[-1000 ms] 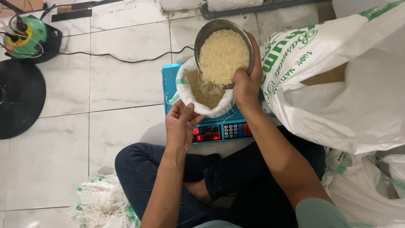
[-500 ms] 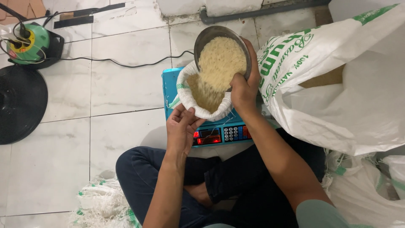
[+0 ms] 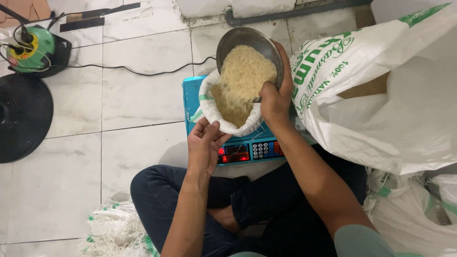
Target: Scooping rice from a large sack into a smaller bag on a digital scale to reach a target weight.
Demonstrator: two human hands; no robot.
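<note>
My right hand [image 3: 274, 100] grips the rim of a round steel bowl [image 3: 238, 38] full of pale rice [image 3: 247, 71], tilted toward me. Rice slides from it into a small white woven bag [image 3: 214, 114] that stands open on a blue electronic scale [image 3: 250, 151] with a red display. My left hand [image 3: 205, 143] pinches the near edge of that bag's mouth and keeps it open. The bag holds a mound of rice inside.
A big white sack with green print [image 3: 381, 95] lies open at the right, more sacks [image 3: 419, 214] below it. A black cable [image 3: 143, 71] crosses the tiled floor to a green device [image 3: 33, 50]. A black round disc [image 3: 21, 116] sits at left. Frayed sacking [image 3: 114, 228] lies by my knee.
The bowl has tipped further and shifted slightly left, and more rice has slid into the small bag. My left hand stays on the bag's edge.
</note>
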